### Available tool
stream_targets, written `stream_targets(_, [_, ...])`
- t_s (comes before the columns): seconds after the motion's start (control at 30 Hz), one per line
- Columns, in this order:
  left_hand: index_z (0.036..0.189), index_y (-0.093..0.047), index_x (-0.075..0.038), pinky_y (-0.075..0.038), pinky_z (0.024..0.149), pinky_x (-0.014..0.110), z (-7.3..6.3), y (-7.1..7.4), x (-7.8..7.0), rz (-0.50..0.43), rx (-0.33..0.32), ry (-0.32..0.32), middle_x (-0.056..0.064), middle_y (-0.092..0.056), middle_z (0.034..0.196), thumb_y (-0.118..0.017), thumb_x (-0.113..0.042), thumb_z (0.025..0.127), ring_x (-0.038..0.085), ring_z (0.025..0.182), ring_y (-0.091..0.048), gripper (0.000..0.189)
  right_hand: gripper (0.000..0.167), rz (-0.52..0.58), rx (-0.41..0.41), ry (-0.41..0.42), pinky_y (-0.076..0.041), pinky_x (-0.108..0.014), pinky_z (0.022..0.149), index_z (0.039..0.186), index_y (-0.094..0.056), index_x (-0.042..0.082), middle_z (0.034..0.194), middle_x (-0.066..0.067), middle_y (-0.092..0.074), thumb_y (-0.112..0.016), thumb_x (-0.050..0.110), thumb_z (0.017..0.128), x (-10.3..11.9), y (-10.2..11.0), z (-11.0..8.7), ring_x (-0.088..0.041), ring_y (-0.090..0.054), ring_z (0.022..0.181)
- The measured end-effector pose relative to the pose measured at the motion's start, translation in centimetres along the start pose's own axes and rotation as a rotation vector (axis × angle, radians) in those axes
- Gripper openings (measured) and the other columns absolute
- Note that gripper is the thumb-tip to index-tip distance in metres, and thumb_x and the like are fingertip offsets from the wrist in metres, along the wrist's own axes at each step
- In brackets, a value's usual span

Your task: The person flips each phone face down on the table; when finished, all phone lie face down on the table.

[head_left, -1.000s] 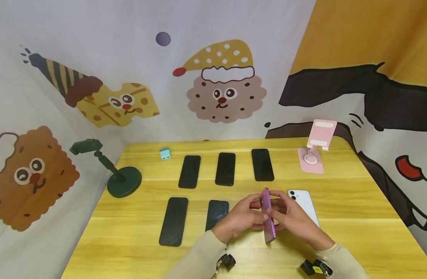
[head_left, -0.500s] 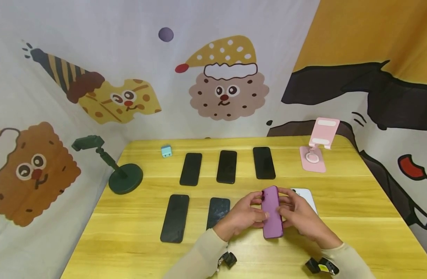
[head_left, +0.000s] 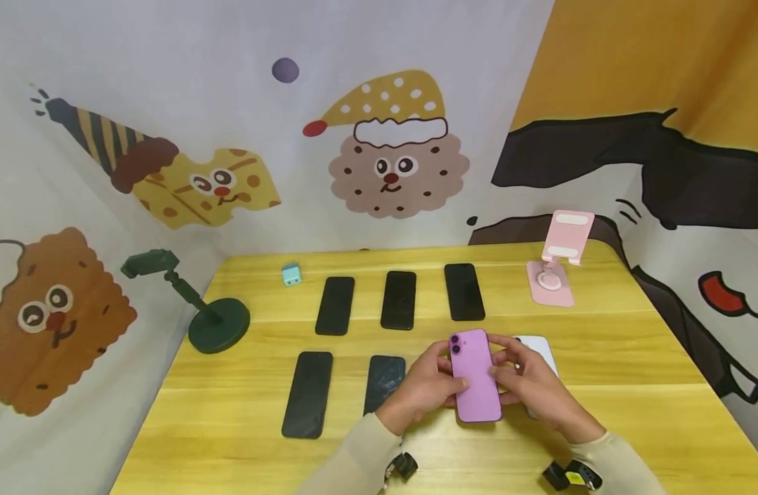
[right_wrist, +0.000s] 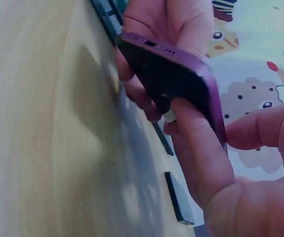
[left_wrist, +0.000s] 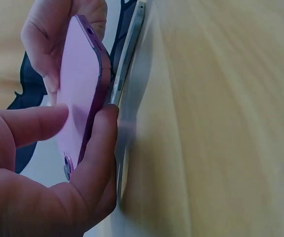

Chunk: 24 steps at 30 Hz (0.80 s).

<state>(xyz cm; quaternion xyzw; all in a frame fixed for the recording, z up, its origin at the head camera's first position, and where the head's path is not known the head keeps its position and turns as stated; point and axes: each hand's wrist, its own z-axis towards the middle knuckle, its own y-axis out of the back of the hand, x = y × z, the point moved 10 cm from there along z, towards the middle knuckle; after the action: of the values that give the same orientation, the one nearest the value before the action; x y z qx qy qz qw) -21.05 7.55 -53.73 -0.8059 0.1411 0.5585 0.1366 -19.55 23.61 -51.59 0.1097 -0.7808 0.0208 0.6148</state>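
The pink phone [head_left: 477, 385] is held above the table [head_left: 638, 392], its back toward the head camera. The left hand [head_left: 423, 383] pinches its left edge, thumb on the back, fingers beneath; the right hand [head_left: 536, 393] pinches the right edge. The white phone [head_left: 542, 350] lies on the table, partly hidden by the right hand. Two dark phones [head_left: 308, 395] lie to the left; beyond are three black phones [head_left: 399, 300], a blue cube [head_left: 291, 275], a green stand [head_left: 219, 326] and a pink stand [head_left: 567, 235].

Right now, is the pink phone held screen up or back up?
Back up. The pink phone shows two lenses in the head view; its dark screen faces the table in the right wrist view.
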Motion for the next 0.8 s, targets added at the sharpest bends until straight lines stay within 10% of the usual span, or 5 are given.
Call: stream_targets(0.8, [0.150,-0.054,-0.008,-0.055,0.057,0.027,-0.4,2.5,-1.2,0.340,-0.132,-0.092,0.005,-0.063,0.085,-0.078,0.003,0.090,0.014,0.062,-0.064,0.065,0.066,-0.216,0.031,-0.037,-0.066,-0.037,0.067,0.159,-0.040,-0.003,0.106,-0.018,-0.065,-0.068,0.001,0.100,-1.7,-0.5,1.8,-0.025,-0.070,0.089])
